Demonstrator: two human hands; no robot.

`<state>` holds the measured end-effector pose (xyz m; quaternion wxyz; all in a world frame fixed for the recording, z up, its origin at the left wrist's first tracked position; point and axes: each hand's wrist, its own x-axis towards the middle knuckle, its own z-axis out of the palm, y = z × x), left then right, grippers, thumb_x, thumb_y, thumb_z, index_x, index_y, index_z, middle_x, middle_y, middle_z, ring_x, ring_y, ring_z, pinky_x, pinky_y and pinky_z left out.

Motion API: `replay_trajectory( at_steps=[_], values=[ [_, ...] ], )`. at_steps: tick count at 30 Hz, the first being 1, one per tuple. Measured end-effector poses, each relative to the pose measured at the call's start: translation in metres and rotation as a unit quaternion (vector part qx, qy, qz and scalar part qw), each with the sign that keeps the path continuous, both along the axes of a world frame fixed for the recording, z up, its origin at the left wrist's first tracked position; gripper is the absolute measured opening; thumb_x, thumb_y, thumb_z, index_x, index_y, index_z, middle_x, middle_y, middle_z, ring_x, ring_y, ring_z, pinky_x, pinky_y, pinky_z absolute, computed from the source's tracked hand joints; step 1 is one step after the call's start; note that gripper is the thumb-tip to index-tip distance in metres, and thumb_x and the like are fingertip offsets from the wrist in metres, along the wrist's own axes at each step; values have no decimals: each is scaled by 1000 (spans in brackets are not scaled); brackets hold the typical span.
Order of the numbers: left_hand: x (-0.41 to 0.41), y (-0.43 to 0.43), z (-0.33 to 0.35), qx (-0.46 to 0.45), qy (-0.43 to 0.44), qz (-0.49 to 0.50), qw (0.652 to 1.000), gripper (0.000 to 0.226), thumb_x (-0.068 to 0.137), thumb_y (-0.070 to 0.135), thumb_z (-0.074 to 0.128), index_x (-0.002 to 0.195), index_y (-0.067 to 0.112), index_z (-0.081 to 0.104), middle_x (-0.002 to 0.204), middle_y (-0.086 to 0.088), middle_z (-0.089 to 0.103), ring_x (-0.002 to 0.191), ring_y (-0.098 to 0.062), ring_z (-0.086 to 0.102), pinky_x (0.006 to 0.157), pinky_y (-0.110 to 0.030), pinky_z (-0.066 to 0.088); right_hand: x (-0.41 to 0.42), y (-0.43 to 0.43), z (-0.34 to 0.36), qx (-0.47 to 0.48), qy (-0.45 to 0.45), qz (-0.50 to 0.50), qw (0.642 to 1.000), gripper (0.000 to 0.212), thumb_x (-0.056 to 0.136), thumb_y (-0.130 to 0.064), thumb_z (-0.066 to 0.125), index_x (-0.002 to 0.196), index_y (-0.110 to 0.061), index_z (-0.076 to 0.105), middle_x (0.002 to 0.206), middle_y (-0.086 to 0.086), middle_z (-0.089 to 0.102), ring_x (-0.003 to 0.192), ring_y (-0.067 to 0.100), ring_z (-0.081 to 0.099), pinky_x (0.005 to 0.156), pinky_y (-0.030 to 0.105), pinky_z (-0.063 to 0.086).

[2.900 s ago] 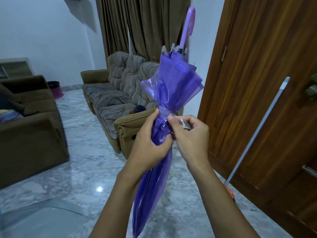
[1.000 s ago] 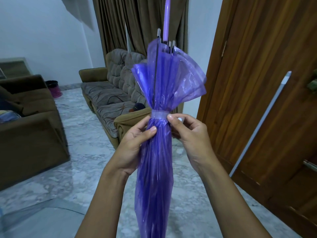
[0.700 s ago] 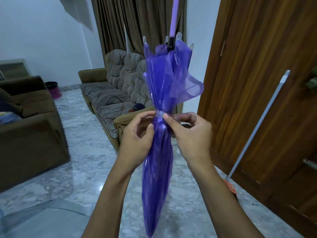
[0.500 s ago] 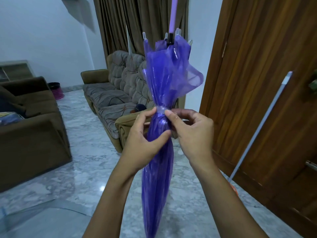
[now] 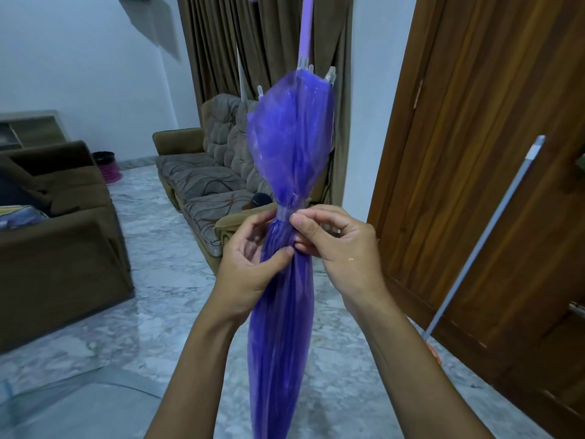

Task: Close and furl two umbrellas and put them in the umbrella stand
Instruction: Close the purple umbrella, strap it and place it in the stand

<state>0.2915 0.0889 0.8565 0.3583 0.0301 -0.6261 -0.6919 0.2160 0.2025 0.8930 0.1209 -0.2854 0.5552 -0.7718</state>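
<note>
- One purple umbrella (image 5: 285, 312), closed, upright, handle end up.
- Left hand (image 5: 250, 267) grips its furled canopy.
- Right hand (image 5: 342, 248) pinches the clear strap (image 5: 282, 213).

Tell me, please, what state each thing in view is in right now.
purple umbrella, closed and furled, held upright with its handle up.
strap, wrapped round the canopy; whether it is fastened, cannot tell.
left hand, grips the umbrella just below the strap.
right hand, pinches the strap.
curtains, drawn shut.
pole, leaning against the wooden door.
</note>
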Motion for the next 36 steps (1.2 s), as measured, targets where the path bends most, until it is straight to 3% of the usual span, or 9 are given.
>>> replay_trajectory(
  at_steps=[6,12,20,25,32,36],
  values=[
    [-1,-2,-6,44,11,-38,998,48,74,-2,66,118,17,59,108,2,73,98,-9,67,84,-19,53,0,1,-2,-29,-129,74,988,13,78,-12,73,90,-6,73,75,6,75,61,11,70,65,21,61],
    [-4,-2,-8,69,15,-62,996,49,69,14,73,117,22,63,116,-4,70,103,-15,66,90,-25,54,-2,1,1,-34,-180,84,979,9,83,-7,71,92,-6,73,73,6,75,60,9,70,64,19,61],
    [-6,-1,-8,61,9,-64,996,52,71,10,73,121,18,60,119,-8,68,105,-15,66,88,-23,53,-12,5,0,-35,-187,112,975,12,86,-10,66,97,-9,72,82,5,77,64,11,73,64,21,61],
    [-5,0,-9,59,-3,-66,996,51,77,2,67,126,15,57,120,-12,66,104,-15,66,88,-24,53,-14,8,-1,-38,-237,145,960,21,78,-15,67,97,-8,71,80,4,77,64,11,74,62,20,61],
    [-2,5,-7,43,-12,-54,998,46,77,1,64,120,18,59,108,1,72,98,-9,67,83,-20,53,-20,10,-5,-34,-289,169,942,25,70,-14,71,94,-5,72,76,8,77,60,11,74,56,21,61],
    [-1,6,-5,41,-21,-59,997,49,78,1,63,125,13,57,113,-3,69,100,-9,66,83,-20,52,-25,13,-4,-11,-292,178,939,23,70,-15,72,92,-7,74,72,7,75,55,9,71,51,19,58]
  ],
)
